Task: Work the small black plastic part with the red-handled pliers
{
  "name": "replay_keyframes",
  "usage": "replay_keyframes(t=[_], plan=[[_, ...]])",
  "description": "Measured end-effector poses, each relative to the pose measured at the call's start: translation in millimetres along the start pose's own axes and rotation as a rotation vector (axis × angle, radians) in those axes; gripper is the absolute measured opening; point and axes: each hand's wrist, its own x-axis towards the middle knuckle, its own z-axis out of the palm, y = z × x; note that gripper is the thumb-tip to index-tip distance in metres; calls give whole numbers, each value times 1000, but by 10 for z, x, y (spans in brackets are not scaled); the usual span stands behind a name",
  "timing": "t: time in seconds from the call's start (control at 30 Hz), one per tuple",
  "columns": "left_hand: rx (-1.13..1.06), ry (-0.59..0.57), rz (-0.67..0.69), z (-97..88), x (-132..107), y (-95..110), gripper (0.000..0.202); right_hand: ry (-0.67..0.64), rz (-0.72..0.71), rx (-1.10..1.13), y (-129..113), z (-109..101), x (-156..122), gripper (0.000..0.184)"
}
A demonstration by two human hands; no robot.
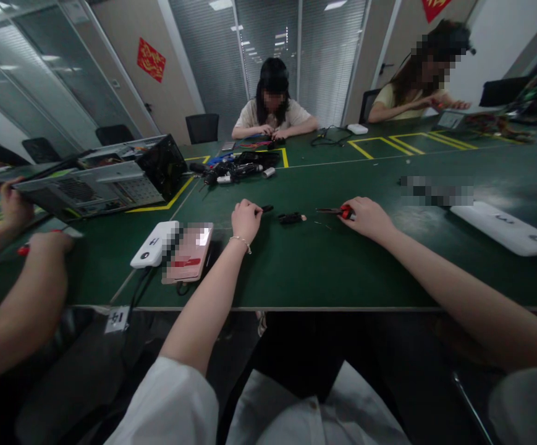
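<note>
My left hand [246, 219] rests on the green table [324, 272], fingers curled around a small black part [267, 209] that pokes out to the right. My right hand [365, 217] grips a red-handled screwdriver [337, 211] whose shaft points left. Between the two hands lies a small black component [291, 217], apart from both. A thin pin or screw [322, 224] lies just right of it.
A white power bank [153, 245] and a phone [189, 252] lie at front left. A co-worker's arms [22, 247] work on an open computer case [105, 176] to the left. A heap of black parts [238, 168], a white tray [504, 228], and two seated people are farther off.
</note>
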Motion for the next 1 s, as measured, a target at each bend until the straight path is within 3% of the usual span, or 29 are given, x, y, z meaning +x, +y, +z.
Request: replay_keyframes(t=[0.23, 0.47, 0.6, 0.83, 1.0], plan=[[43, -88, 33, 24, -32, 63, 15, 1, 60, 52, -12, -65, 4, 34], [-6, -79, 39, -11, -87, 151, 25, 25, 359, 323, 54, -141, 43, 39], [-97, -111, 152, -19, -124, 252, 39, 25, 561, 483, 59, -227, 61, 35], [-114, -196, 224, 41, -135, 348, 52, -167, 865, 1279, -86, -470, 108, 8], [-40, -185, 253, 65, -133, 363, 42, -162, 962, 1547, -80, -576, 105, 27]])
